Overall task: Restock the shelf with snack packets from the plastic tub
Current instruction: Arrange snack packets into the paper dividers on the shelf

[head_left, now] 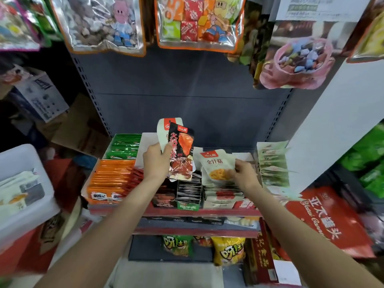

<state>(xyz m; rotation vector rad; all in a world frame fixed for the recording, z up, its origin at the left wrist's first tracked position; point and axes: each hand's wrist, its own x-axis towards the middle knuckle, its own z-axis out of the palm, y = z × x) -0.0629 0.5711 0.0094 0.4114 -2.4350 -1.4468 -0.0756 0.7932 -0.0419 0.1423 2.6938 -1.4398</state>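
Reaching forward from the bottom edge, both bare forearms extend over the shelf point(207, 213). Left hand point(156, 161): fingers curled round a small bunch of packets held upright above the display boxes, a black-and-red packet point(181, 154) in front and a white packet point(166, 126) behind it, only its top and left edge showing. Right hand point(245, 172): pinches the right edge of a white packet with yellow contents point(216, 166), which sits tilted atop the row of like white packets point(224, 197) in the right-hand box.

Shelf contents, left to right: orange packets point(113, 175), red packets point(136, 177), dark packets point(189, 189), then the white row. Green packets point(124, 145) lie behind the orange ones. Pale green-printed packets point(273, 165) stand at the far right.

Plastic tub point(25, 213): white, at the left edge beside the shelf, with white packets inside. Below: yellow and green bags point(227, 250) on the lower shelf. Further back and above: large clear snack bags point(199, 21) hang over the grey back panel point(176, 84).
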